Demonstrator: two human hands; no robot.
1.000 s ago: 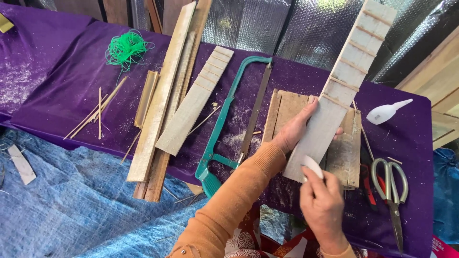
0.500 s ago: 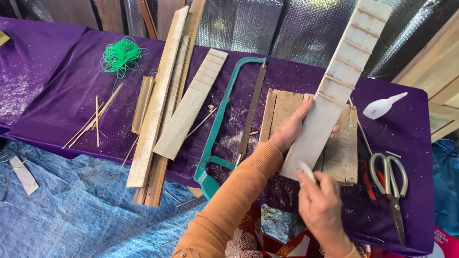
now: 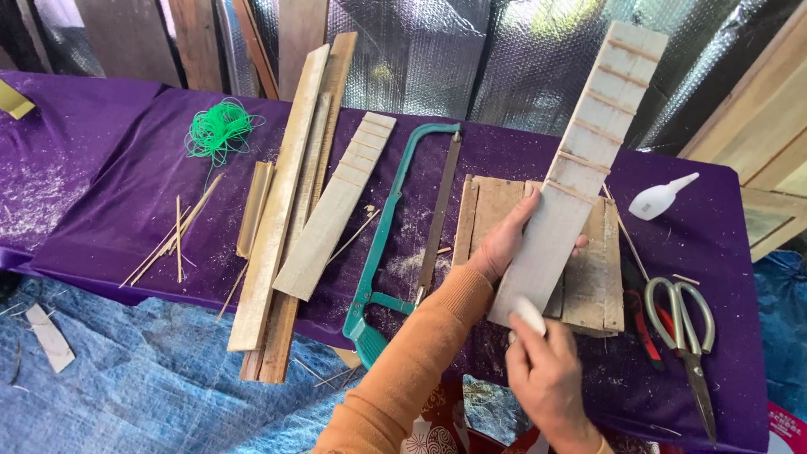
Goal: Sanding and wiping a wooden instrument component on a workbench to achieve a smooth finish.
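Head view: left hand (image 3: 504,244) grips slatted wooden strip (image 3: 580,168); right hand (image 3: 542,374) pinches small white block (image 3: 530,315) against it.

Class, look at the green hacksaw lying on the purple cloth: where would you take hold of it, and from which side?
Grip the green hacksaw by its handle, the thick end at the table's near edge. Come from the near side: the handle overhangs towards the person, while the blade runs along the right.

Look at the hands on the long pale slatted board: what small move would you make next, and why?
Probably slide the small white block a little further up the long board. The right hand presses it on the board's near end, the left hand steadies the board's edge, and most of its length beyond is not yet reached.
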